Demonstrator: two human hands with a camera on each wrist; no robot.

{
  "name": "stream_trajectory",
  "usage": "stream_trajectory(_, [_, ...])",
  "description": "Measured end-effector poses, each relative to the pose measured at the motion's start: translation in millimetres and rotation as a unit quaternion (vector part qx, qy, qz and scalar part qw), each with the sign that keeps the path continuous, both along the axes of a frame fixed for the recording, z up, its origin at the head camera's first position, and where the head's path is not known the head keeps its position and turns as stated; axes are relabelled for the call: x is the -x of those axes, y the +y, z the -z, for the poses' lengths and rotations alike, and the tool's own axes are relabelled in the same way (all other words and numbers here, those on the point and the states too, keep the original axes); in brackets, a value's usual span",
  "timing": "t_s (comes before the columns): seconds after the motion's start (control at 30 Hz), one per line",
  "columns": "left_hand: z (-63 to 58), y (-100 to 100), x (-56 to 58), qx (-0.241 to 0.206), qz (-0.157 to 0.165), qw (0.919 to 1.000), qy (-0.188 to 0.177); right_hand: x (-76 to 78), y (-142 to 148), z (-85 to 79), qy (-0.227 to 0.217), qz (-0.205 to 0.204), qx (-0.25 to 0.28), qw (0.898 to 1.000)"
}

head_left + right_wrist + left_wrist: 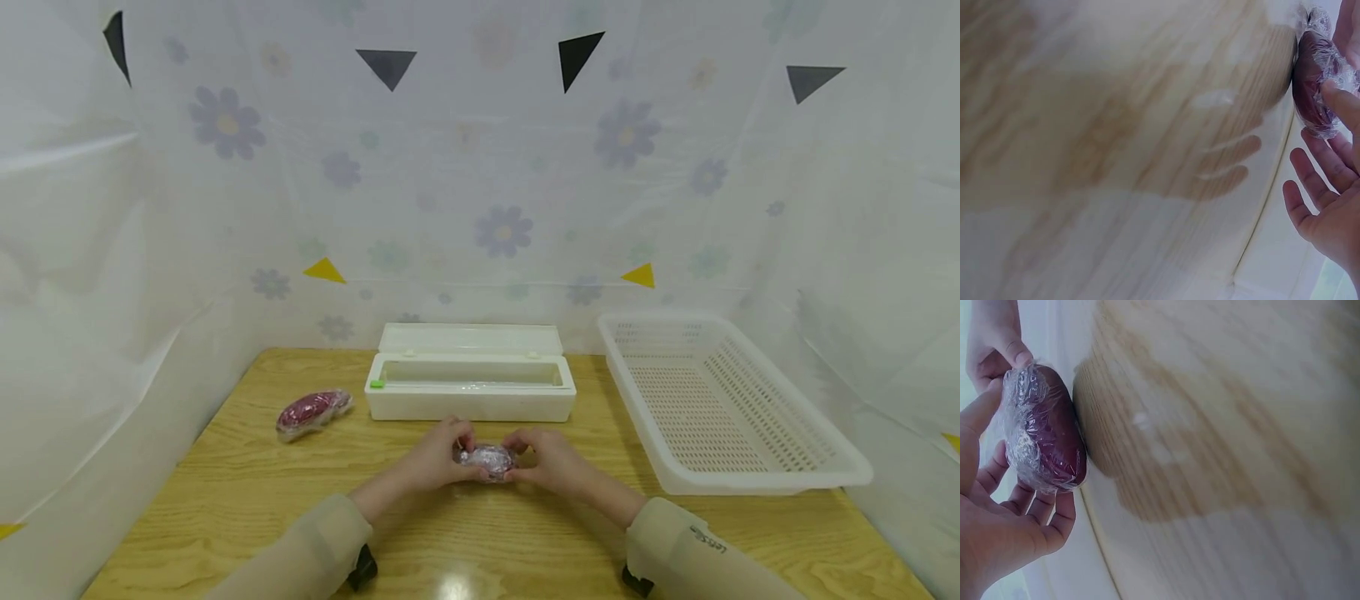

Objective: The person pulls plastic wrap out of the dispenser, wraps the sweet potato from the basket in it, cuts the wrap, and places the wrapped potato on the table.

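Observation:
An oblong, dark purple vegetable (491, 460) wrapped in crinkled cling film lies on the wooden table between both hands. My left hand (441, 457) grips its left end; in the left wrist view the thumb is on the film and the fingers curl under the end. At the other end, my right hand (551, 463) pinches the wrapped vegetable (1317, 84) with thumb and forefinger, while its other fingers spread loosely. The film is bunched on top, and smooth purple skin shows on the side (1063, 434) nearest the wrist.
Behind the hands stands a white cling film dispenser (472, 407), lid raised, with a green slider (377, 384) at its left. A second film-wrapped purple vegetable (313, 412) lies left. A white slotted basket (765, 479) stands right. Floral sheeting (450, 167) encloses the table (480, 550).

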State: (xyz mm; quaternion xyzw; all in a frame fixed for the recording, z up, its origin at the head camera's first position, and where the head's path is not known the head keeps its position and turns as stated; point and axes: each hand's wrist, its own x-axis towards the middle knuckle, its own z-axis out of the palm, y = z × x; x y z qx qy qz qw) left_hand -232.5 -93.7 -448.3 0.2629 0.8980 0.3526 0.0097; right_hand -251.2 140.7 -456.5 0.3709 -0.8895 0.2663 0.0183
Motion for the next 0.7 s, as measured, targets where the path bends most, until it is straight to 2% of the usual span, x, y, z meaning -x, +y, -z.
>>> stream_trajectory(0.27, [-3.1, -1, 1.9, -0.026, 0.003, 0.9993, -0.028, -2.9, -1, -3.5, -0.023, -0.001, 0.001, 1.000])
stream_trajectory(0.4, [-6.4, -2, 2.5, -0.020, 0.010, 0.9987, -0.045, -4.1, -1, -3.0, -0.009, -0.017, 0.004, 1.000])
stream_trajectory(0.6, [-9.0, -2, 3.2, -0.003, 0.050, 0.9957, -0.078, -6.9, -1, -2.7, 0.029, -0.037, 0.011, 0.999])
stream_trajectory(0.7, [-9.5, -3, 3.0, -0.001, 0.058, 0.9940, -0.092, -9.6, -2, -4.8, 0.047, -0.039, 0.012, 0.998])
